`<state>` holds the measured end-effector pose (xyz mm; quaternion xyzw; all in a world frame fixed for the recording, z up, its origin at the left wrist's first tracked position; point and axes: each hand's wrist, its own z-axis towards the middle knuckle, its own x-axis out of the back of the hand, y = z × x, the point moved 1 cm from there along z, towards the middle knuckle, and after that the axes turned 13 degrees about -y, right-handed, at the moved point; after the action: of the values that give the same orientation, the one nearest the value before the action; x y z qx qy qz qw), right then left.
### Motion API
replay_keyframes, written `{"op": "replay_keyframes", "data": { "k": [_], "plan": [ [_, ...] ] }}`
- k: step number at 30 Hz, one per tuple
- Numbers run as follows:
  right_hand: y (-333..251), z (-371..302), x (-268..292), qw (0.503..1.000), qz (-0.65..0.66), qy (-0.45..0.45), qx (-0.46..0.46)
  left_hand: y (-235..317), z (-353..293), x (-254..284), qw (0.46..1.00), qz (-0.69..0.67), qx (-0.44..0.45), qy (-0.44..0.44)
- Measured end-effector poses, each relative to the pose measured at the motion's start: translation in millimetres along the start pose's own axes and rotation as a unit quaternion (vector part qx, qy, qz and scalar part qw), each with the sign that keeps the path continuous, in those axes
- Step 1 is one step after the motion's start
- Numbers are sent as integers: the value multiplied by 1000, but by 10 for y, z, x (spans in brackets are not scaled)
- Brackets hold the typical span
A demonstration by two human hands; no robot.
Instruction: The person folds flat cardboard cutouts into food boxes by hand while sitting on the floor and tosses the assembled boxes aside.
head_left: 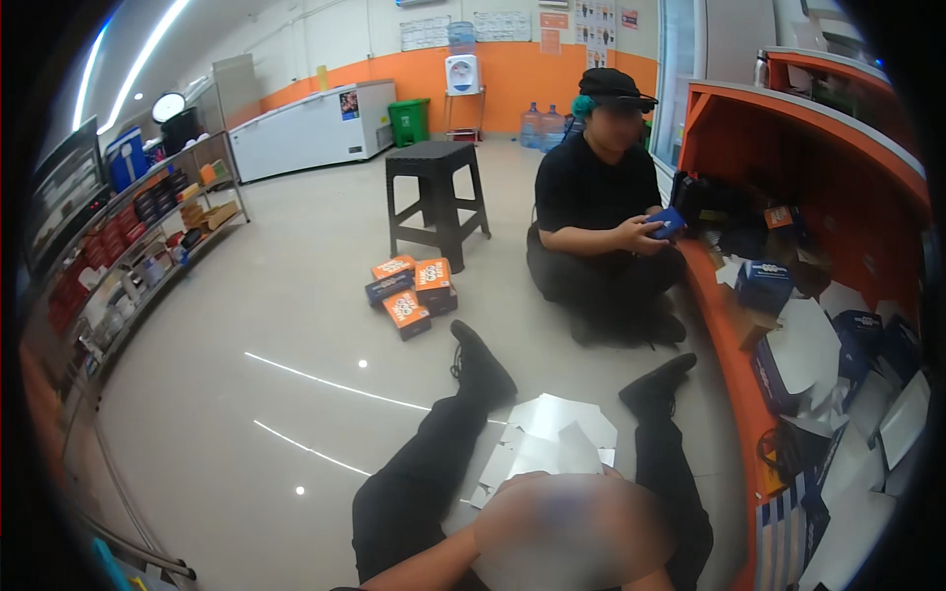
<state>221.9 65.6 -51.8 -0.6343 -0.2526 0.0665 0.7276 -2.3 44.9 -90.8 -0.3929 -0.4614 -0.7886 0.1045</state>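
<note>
A white card sheet (542, 441) with notched edges and flaps lies between the person's outstretched legs (419, 478), low over the floor (286, 305), toward the side where that floor meets the orange shelf unit (717, 340). Its far part looks flat, with one panel lifted slightly over the rest. The left hand (505, 512) is at the sheet's near left edge, fingers curved over it; blur covers much of it, so I cannot tell whether it grips or merely rests. The right hand (631, 507) is almost wholly blurred at the near right edge, and its hold cannot be told either.

The step in hand looks like early handling or folding of the flat card, since no walls stand up. The next move would call for a steady hold on the near edge and clean bends along the creases.

Beyond the feet, a small pile of orange and dark blue boxes (406, 310) sits on the floor by a dark stool (434, 158). To its right a seated co-worker (596, 197) holds a blue box (667, 224) in both hands, next to the shelf unit's front edge. Farther along that edge, blue boxes (765, 284) and loose white card (803, 340) crowd the shelf.
</note>
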Motion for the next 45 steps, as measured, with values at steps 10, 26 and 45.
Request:
{"op": "replay_keyframes", "data": {
  "k": [10,26,45],
  "plan": [
    [-25,-41,-179,982,0,186,-27,49,58,24,999,5,-36,33],
    [-53,-39,-57,1000,1,-17,-13,-24,-36,15,997,-70,14,-4],
    [-545,-142,56,954,-205,-145,-161,50,33,256,991,-128,-26,40]
  ]
}}
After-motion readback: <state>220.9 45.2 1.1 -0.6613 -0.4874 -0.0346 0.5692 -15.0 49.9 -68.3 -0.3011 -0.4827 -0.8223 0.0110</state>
